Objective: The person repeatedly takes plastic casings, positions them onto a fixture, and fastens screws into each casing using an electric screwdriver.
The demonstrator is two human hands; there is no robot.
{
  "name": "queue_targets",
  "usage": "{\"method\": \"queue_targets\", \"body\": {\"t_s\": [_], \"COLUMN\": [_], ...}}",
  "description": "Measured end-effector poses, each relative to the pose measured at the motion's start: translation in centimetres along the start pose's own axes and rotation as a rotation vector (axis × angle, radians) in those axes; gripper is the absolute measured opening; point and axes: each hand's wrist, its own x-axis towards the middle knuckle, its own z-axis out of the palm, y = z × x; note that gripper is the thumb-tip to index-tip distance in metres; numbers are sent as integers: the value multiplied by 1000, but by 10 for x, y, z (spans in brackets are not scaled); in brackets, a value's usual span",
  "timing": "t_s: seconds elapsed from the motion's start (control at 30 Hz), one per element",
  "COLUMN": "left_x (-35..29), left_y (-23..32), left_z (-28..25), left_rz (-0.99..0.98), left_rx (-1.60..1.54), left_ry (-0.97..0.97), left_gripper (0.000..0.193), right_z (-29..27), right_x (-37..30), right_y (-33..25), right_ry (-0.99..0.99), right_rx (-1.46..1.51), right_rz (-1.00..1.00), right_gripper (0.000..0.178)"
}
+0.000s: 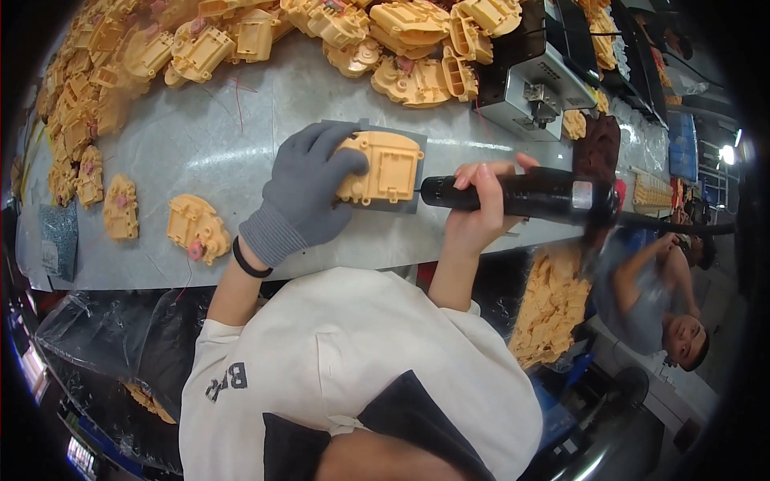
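Observation:
My left hand (309, 184), in a grey knit glove, is closed on a yellow plastic housing (393, 168) with a square recess in its face. The housing rests on a dark grey block (421, 144) on the metal table. Bare fingers of my right hand (481, 192) wrap round a black electric screwdriver (521, 196), which lies level and points left. Its thin bit reaches the housing's right side; whether it sits in a screw cannot be told. Two more housings, one with a reddish part and thin wire (196, 228), lie left of my glove.
Heaped yellow housings (200, 48) line the table's far and left sides. A metal box with a black top (537, 88) stands at the back right. The screwdriver's cable (674, 227) runs right. Another person (650, 297) sits at the right, beyond a container of yellow parts (553, 305).

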Motion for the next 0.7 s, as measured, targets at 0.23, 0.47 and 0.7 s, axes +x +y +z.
{"method": "queue_targets", "body": {"t_s": [0.23,0.47,0.7], "left_x": [5,13,10], "left_y": [5,3,3], "left_z": [4,32,32], "left_rz": [65,117,-6], "left_rx": [194,322,103], "left_ry": [-103,-11,102], "left_gripper": [49,73,68], "right_z": [-16,-38,-13], "right_x": [2,93,172], "right_y": [-7,-50,-35], "right_ry": [25,114,50], "right_rx": [-92,3,-252], "right_rz": [-38,-482,-585], "right_gripper": [43,56,41]}}
